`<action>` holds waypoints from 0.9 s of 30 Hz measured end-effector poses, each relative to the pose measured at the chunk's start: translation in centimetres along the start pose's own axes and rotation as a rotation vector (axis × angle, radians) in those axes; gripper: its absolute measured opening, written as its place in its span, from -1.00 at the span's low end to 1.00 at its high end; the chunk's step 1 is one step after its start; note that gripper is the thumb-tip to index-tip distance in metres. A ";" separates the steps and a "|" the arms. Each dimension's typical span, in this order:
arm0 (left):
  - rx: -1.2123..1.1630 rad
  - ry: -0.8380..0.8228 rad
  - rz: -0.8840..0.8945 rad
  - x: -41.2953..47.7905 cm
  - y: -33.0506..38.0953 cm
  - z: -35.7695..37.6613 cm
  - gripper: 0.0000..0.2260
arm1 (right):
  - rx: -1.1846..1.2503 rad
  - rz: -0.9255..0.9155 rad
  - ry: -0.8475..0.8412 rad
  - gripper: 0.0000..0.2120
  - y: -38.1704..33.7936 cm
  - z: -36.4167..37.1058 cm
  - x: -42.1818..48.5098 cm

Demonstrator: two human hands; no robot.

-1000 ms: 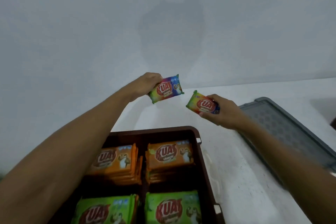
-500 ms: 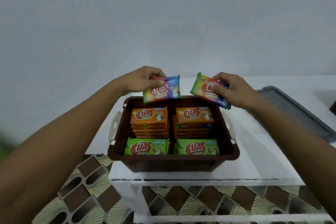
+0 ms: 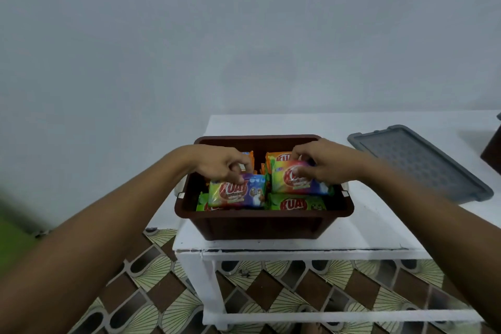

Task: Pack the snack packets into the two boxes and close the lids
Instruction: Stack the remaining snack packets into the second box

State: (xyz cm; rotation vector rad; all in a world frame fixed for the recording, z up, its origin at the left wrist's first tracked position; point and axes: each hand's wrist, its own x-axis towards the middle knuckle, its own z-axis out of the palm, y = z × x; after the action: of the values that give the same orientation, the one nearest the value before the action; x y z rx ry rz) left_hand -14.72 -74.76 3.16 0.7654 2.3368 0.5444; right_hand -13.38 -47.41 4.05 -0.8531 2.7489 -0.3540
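A brown plastic box point(image 3: 260, 221) stands on a white table point(image 3: 379, 228). Inside lie orange packets point(image 3: 279, 157) at the back and green packets point(image 3: 298, 205) at the front. My left hand point(image 3: 222, 163) pinches the top edge of a rainbow-coloured packet point(image 3: 237, 194) over the box's left half. Over the right half, my right hand point(image 3: 322, 161) grips a second rainbow-coloured packet point(image 3: 294, 180). Both packets sit low in the box, on top of the stacks.
A grey lid point(image 3: 423, 163) lies flat on the table to the right of the box. The dark edge of another box point(image 3: 492, 149) shows at the far right. A blank wall stands behind; patterned floor tiles point(image 3: 162, 293) lie below the table's front edge.
Both hands have come down from above the box's far rim and lowered the two rainbow packets into the box. The camera has pulled back and tilted down.
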 end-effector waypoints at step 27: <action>0.208 0.167 0.070 -0.6 -0.9 3.1 -0.59 | -0.172 -0.118 0.068 -0.62 -1.1 3.4 0.6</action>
State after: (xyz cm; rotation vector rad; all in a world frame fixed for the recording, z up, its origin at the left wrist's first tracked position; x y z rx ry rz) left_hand -12.64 -75.20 0.66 0.9316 2.5580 0.4134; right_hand -12.25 -49.19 1.09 -1.0682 2.8308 -0.1724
